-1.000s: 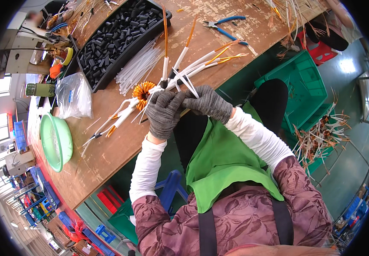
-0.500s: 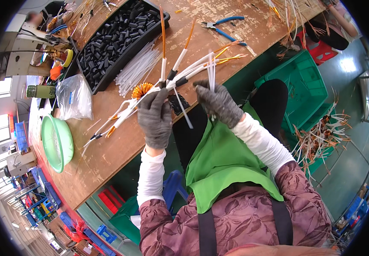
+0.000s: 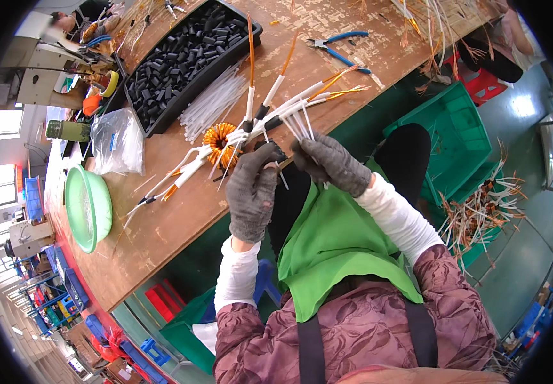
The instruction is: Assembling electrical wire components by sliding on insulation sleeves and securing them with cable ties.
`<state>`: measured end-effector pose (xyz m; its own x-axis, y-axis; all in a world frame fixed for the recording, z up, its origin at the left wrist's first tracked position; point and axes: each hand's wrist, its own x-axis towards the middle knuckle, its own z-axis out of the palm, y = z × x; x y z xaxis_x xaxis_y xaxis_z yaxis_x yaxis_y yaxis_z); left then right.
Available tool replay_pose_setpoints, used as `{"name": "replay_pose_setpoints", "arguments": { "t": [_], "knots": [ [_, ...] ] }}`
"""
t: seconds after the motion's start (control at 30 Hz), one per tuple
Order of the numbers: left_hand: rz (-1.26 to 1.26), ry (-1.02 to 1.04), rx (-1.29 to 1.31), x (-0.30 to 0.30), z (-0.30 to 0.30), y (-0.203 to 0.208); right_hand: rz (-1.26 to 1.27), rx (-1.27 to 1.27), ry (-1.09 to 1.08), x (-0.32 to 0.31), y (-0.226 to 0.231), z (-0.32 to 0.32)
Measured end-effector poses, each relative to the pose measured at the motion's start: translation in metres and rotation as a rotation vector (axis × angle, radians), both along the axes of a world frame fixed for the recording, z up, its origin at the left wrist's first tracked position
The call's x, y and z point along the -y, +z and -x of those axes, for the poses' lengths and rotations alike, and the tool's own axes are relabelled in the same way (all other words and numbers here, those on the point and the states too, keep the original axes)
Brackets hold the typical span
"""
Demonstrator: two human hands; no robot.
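A copper-wire coil (image 3: 220,144) wound as a ring lies on the table, with white-sleeved leads (image 3: 190,168) running out both ways. Black tube pieces (image 3: 262,112) sit on several leads, whose ends show orange wire. My left hand (image 3: 251,195), in a grey glove, is beside the coil's near edge with its fingers curled; what they pinch, if anything, is hidden. A white cable tie (image 3: 283,179) sticks out next to its fingertips. My right hand (image 3: 337,161), also gloved, is closed on a small fan of white cable ties (image 3: 301,123) over the table's edge.
A black bin (image 3: 184,57) of short black tubes stands behind a pile of loose cable ties (image 3: 212,102). Blue-handled cutters (image 3: 340,45) lie at the far side. A clear bag (image 3: 116,144) and green basin (image 3: 88,208) are left; green crates (image 3: 446,128) with wire scraps stand right.
My left hand has drawn back from the leads toward me and right, uncovering more of the coil. The ties in my right hand have tilted left and fanned out.
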<state>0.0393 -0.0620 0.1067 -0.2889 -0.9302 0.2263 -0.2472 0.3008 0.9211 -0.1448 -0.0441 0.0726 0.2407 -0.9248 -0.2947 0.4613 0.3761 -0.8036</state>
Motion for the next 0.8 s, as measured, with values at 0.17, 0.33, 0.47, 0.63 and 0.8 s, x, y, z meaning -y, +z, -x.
{"name": "replay_pose_setpoints", "arguments": {
  "t": [0.17,0.33,0.47,0.63,0.8],
  "knots": [
    [-0.303,-0.047,-0.129,0.008,0.027,-0.003,0.06,-0.096,0.057,-0.015,0.011,0.008],
    [-0.352,-0.049,-0.18,0.007,0.033,-0.001,0.083,-0.165,0.043,-0.019,0.003,0.009],
    [-0.343,-0.113,-0.075,0.006,0.03,-0.004,0.213,-0.138,-0.044,-0.02,0.002,0.0],
    [0.194,0.171,-0.131,0.022,0.031,0.002,-0.045,-0.073,-0.314,0.001,-0.017,0.012],
    [0.655,0.208,0.193,0.057,0.047,-0.007,0.03,-0.203,-0.369,0.029,-0.029,0.004]
  ]
}}
